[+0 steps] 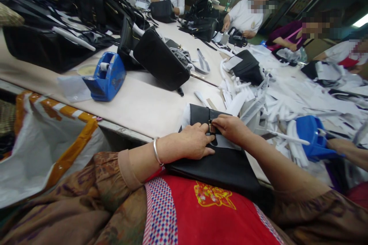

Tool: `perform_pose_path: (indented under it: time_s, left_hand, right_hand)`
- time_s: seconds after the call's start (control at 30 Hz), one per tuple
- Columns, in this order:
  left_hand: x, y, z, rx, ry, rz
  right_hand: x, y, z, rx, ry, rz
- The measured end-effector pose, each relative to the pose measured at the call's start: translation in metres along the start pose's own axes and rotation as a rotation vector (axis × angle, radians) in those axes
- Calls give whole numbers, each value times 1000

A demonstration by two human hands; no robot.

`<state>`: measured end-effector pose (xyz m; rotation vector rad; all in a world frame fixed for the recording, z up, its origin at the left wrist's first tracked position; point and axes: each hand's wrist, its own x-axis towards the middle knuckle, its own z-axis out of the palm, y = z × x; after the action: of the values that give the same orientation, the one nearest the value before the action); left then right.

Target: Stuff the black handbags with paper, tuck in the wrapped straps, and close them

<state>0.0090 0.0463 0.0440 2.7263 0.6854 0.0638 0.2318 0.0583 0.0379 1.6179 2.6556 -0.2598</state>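
Observation:
A black handbag (212,164) with a flap lies at the table edge and against my red apron. A narrow strap with a gold-coloured buckle (211,127) runs down its front. My left hand (198,141), a silver bangle on its wrist, rests on the bag beside the strap, fingers apart. From the other side, my right hand (232,128) pinches the strap at the buckle between thumb and fingers. Grey-white sheet material (227,141) shows under the strap. The fingertips partly hide the strap.
A blue tape dispenser (107,76) and an upright black bag (161,59) stand ahead left. White scraps (281,103) heap at right, near another blue dispenser (312,138) and someone's arm. A white sack (71,141) hangs at left. Several co-workers sit across the table.

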Motion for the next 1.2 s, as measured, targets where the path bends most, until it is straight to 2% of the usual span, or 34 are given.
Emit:
perform_pose_path:
  time_s: [0.2, 0.4, 0.53, 0.77, 0.87, 1.07, 1.2]
  left_hand:
    - [0, -1, -4, -27, -36, -17]
    - [1, -1, 0, -27, -29, -17]
    - [1, -1, 0, -20, -28, -19]
    - [-1, 1, -6, -14, -61, -20]
    - [-2, 1, -6, -19, -37, -16]
    - [-2, -1, -2, -12, -25, -8]
    - [-2, -2, 0, -14, -15, -5]
  right_hand:
    - [15, -18, -18, -260, -220, -45]
    - [34, -33, -34, -286, -402, 0]
    - [45, -33, -35, -295, -444, -49]
    - [38, -20, -26, -318, -343, -171]
    - [31, -12, -22, -250, -287, -155]
    - [18, 5, -11, 41, -144, -120]
    - [14, 9, -7, 62, -61, -97]
